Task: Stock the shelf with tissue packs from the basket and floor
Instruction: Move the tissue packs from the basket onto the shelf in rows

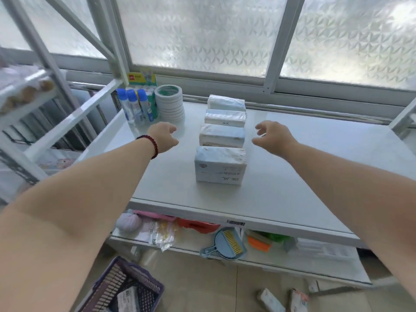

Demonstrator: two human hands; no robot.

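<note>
Several white and pale blue tissue packs stand in a row on the white shelf top (pixel 292 167), from the nearest pack (pixel 219 165) back to the farthest pack (pixel 226 102) by the window. My left hand (pixel 163 138) hovers left of the row, fingers curled and holding nothing. My right hand (pixel 273 137) hovers right of the row, fingers spread and empty. Below at the left, a purple basket (pixel 121 287) holds a tissue pack (pixel 128 299). Two more packs lie on the floor: one (pixel 270 300) and another (pixel 298 300).
Blue-capped glue bottles (pixel 132 106), a stack of tape rolls (pixel 170 103) and a green box sit at the shelf's back left. The lower shelf holds a blue dustpan with brush (pixel 227 243), an orange brush and small bags. A white rack frame stands at left.
</note>
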